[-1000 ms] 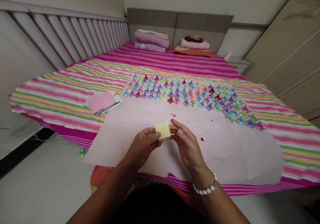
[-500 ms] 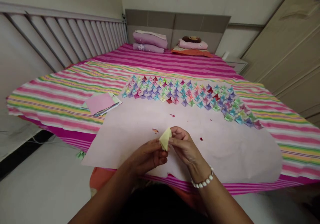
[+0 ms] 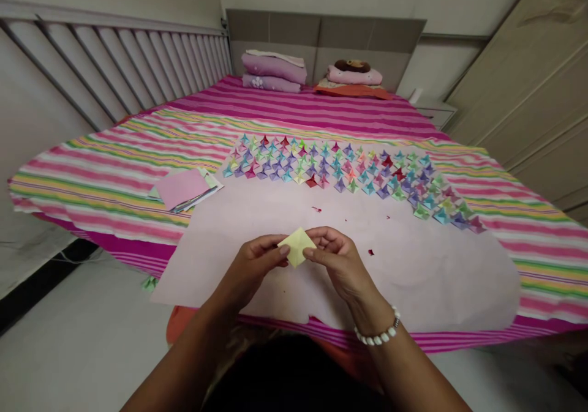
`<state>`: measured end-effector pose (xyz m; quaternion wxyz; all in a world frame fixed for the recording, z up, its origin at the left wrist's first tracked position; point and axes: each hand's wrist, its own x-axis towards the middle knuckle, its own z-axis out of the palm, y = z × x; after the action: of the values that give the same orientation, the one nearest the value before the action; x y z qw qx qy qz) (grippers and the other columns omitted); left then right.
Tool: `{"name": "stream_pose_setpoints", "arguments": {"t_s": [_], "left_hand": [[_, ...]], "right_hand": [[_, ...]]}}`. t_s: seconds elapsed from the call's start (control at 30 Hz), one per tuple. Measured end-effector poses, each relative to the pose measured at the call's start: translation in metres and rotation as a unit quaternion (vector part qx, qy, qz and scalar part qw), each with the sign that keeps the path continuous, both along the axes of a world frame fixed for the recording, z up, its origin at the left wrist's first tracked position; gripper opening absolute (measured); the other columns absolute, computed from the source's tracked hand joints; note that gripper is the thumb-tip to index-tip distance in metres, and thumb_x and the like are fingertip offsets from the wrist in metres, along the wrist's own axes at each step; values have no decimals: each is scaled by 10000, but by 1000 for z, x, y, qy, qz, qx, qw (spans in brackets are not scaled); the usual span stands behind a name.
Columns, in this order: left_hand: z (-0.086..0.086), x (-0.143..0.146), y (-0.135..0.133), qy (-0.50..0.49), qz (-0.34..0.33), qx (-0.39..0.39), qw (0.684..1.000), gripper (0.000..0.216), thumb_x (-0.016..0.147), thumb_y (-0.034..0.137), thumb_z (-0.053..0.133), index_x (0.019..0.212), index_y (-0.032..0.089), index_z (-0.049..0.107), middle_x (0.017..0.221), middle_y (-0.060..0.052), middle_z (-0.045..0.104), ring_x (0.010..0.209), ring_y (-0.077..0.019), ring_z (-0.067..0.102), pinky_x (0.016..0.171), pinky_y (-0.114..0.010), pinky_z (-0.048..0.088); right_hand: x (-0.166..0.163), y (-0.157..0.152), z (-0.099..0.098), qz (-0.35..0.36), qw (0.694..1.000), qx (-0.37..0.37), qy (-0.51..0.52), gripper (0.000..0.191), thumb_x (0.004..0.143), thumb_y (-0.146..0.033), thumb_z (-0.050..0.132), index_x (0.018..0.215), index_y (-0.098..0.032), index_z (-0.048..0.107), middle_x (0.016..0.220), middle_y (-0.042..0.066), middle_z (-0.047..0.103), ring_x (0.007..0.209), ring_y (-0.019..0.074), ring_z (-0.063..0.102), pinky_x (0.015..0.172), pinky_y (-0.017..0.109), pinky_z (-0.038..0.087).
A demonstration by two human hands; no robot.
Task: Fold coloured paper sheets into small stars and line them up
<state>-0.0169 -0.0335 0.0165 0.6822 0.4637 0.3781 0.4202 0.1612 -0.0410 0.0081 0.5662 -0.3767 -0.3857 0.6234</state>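
Note:
A pale yellow piece of folded origami paper (image 3: 297,245), diamond-shaped with a crease down its middle, is held up between my two hands above the large pale pink sheet (image 3: 257,216). My left hand (image 3: 260,259) pinches its left corner, thumb in front. On the opposite corner my right hand (image 3: 335,256) grips with thumb and fingers, a white bead bracelet (image 3: 376,338) round the wrist. Beyond the hands, several rows of small folded paper shapes (image 3: 340,185) in many colours stand along the far part of the sheet.
A stack of coloured paper (image 3: 182,190) lies left of the sheet on the striped bedspread (image 3: 92,185). Small red scraps (image 3: 371,252) are scattered on the sheet. Folded purple bedding (image 3: 274,69) sits by the headboard (image 3: 294,26). A green paper piece (image 3: 149,283) is at the lower left.
The yellow paper has turned from a tilted, narrow shape to a flat diamond facing me. My left hand has shifted up and left, now level with the right on the opposite corner.

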Motion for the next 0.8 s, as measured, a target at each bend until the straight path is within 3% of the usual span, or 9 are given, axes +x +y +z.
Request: {"name": "stream_pose_setpoints", "arguments": {"t_s": [0.2,0.53,0.8], "left_hand": [[3,6,-3,62,39,43,996,214,759,290,709,924,156,734,758,-18,670,678,-111,553,667,-235,455],[6,10,-7,72,95,75,990,156,715,253,731,839,160,713,608,20,632,576,-89,556,553,-193,457],[7,12,-9,69,88,119,987,89,720,231,729,767,158,712,710,-9,670,587,-83,568,541,-188,469]], "right_hand": [[-4,-3,0,0,1000,-4,-18,230,595,-202,826,795,-169,719,587,-10,673,485,82,575,491,188,447],[-9,-4,0,0,1000,-11,-4,209,577,-205,841,749,-176,728,569,-17,666,470,72,574,485,174,459],[-12,-6,2,2,1000,-19,-18,174,576,-204,824,710,-174,717,618,-2,684,492,73,552,464,174,451]]}}
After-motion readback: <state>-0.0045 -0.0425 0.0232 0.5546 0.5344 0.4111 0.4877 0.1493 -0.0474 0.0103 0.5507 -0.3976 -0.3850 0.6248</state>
